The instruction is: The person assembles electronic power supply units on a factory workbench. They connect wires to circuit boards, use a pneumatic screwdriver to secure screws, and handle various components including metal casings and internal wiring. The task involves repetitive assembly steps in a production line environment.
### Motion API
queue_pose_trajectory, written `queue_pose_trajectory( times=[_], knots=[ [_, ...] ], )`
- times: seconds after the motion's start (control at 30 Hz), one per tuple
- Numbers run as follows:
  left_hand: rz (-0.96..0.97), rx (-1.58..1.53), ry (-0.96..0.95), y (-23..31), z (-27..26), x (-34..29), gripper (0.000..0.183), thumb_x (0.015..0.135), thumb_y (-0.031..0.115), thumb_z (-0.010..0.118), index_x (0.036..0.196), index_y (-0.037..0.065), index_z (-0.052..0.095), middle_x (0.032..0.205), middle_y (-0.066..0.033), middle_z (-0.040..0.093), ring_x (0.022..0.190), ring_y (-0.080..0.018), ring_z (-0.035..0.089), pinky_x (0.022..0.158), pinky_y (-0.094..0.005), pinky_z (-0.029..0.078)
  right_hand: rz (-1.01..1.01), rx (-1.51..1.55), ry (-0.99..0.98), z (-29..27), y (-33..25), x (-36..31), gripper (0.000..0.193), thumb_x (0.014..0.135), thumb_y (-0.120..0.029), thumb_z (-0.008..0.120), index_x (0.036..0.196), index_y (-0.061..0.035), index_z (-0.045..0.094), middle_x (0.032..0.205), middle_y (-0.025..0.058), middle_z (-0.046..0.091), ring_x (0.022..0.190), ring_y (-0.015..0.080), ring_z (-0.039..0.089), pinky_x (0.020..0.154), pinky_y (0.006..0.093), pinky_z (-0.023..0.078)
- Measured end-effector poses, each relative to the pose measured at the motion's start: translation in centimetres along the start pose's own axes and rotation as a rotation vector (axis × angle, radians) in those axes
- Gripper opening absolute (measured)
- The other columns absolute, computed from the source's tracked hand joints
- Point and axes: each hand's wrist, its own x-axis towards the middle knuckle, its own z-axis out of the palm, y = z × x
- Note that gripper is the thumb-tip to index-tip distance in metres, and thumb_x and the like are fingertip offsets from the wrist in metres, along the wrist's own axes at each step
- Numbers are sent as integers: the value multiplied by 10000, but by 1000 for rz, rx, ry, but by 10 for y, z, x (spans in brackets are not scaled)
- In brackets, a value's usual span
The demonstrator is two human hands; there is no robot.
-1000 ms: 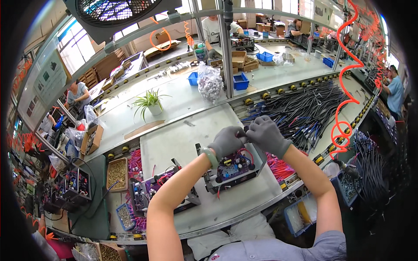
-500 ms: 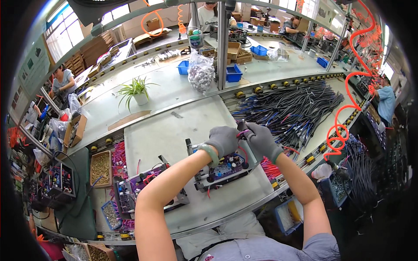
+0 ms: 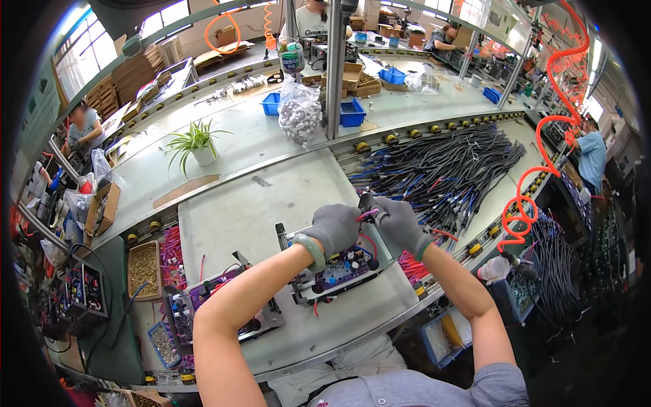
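Observation:
My gloved left hand pinches a short pink wire above the far end of an open metal chassis. My gloved right hand is closed round a small dark part at the same spot; the fingers hide most of it, so its kind cannot be told. In the chassis below, a circuit board carries blue, white and black components, and a red wire rises from it. To the left lies a second open chassis with a purple board, partly behind my left forearm.
Black cables lie heaped at the right, beyond a grey work board. A tray of small brass-coloured parts and a blue bin are at the left. An orange coiled hose hangs at the right. Other people work farther off.
The whole view has shifted slightly, so the scene sits a little farther left. My hands stay together over the chassis, with the pink wire now more visible between them.

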Motion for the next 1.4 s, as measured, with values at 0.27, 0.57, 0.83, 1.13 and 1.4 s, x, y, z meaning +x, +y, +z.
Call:
queue_pose_trajectory(
  times=[0.27, 0.57, 0.83, 1.13, 1.4],
  knots=[
    [-44, 105, -33, 10, -6, 5, 239, 889, 288, 552, 933, 107, 701, 844, -163, 704, 856, -359, 681, 767, -462, 519, -102, -32, 51, 4, 2, 6, 205, 903, -219, 541, 937, -46, 644, 771, 225, 646, 760, 418, 636, 665, 500, 488],
    [-75, -738, 59, 9, -30, -40, 268, 863, 198, 686, 1011, -26, 688, 778, -135, 696, 660, -194, 655, 650, -320, 528, -4, -8, 54, 2, 3, 1, 239, 941, -254, 517, 923, -53, 646, 819, 221, 659, 803, 414, 646, 719, 500, 500],
    [-39, -496, -41, -15, -13, -11, 315, 867, 230, 561, 1008, -16, 699, 827, -175, 702, 726, -256, 669, 729, -362, 523, 9, 33, 36, 2, 0, -2, 190, 941, -207, 554, 996, -56, 655, 788, 212, 648, 751, 402, 635, 670, 457, 488],
    [-31, -504, -45, -15, -14, -12, 293, 866, 210, 543, 954, -28, 691, 860, -209, 693, 775, -312, 660, 763, -395, 507, -13, 35, 100, 6, 4, -1, 214, 930, -240, 530, 916, -67, 654, 761, 205, 653, 753, 395, 648, 693, 488, 500],
    [18, -471, -94, -22, -14, -4, 281, 898, 206, 527, 917, -25, 685, 769, -102, 677, 715, -154, 615, 714, -319, 510, 24, 46, 63, 2, -3, -3, 213, 919, -223, 533, 889, -46, 648, 755, 214, 645, 749, 403, 641, 688, 498, 489]
  ],
)
